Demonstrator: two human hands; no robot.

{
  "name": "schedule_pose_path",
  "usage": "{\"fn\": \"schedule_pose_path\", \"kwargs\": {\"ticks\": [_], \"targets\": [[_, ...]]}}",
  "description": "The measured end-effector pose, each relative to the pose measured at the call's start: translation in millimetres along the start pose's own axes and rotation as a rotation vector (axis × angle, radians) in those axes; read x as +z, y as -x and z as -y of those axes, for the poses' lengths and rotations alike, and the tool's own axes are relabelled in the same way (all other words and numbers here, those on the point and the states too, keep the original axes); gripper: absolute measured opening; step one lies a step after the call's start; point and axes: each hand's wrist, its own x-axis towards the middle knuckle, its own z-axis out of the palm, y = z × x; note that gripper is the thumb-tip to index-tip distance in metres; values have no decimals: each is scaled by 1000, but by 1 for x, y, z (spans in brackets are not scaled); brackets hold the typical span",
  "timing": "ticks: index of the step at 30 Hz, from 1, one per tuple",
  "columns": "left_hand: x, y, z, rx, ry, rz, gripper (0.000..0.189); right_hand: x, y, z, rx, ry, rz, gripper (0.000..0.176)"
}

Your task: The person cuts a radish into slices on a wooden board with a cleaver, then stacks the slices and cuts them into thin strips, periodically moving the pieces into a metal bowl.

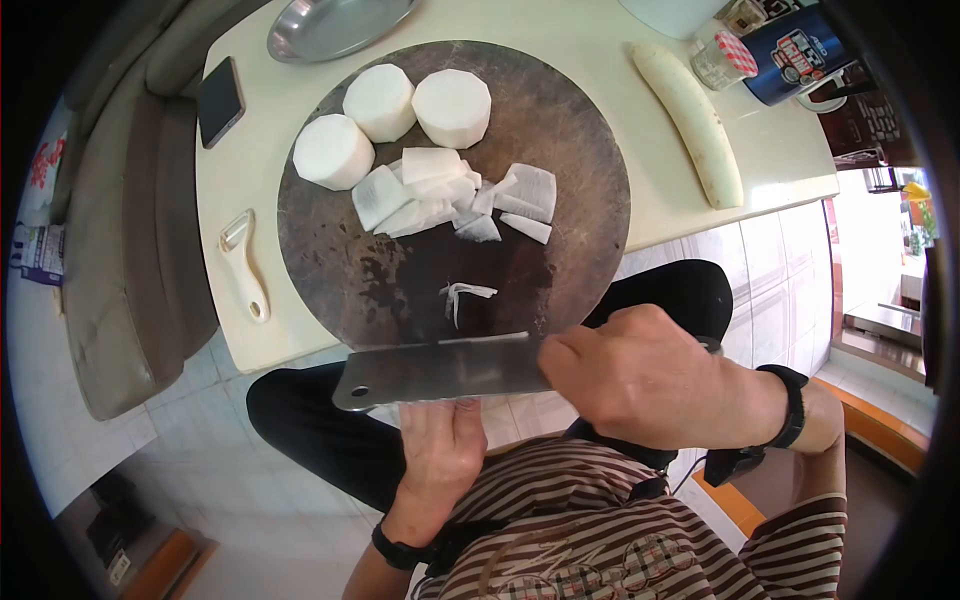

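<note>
My right hand [640,385] is closed round the handle end of a wide cleaver [440,375], whose blade lies across the near edge of the round cutting board [590,200]. Below the blade is my left hand [440,445], its fingertips hidden behind the metal; whether it holds anything does not show. A thin white strip shows along the blade's far edge. Three thick white radish pieces [452,108] stand at the back left of the board. Several thin white slices [430,190] lie mid-board, and small shreds [468,292] sit nearer the blade.
On the pale table are a phone [221,102], a peeler [243,268], a metal bowl [335,25], a whole white radish [690,125], a glass jar [723,60] and a blue can [797,55]. The table's near edge [290,358] passes under the board.
</note>
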Motion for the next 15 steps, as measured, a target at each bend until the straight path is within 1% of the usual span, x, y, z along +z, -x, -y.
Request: {"fn": "schedule_pose_path", "kwargs": {"ticks": [2,4,6,7,9,12,15], "targets": [[-2,-3,-2,4,13,-6,42,8,-11,3,-43,35,-66,20],[-1,-3,-2,9,20,-12,42,12,-20,9,-39,36,-77,20],[1,-1,-2,-42,0,-31,23,13,-22,10,-38,39,-89,20],[1,-2,-3,-42,0,-34,23,11,-20,7,2,17,-87,19],[1,-9,-3,58,-75,-97,22,9,-16,3,41,1,-84,18],[2,-10,-1,75,-77,-122,21,5,-8,0,50,12,-105,19],[2,-5,0,68,-65,-101,19,-1,-2,4,35,8,-64,19]]}}
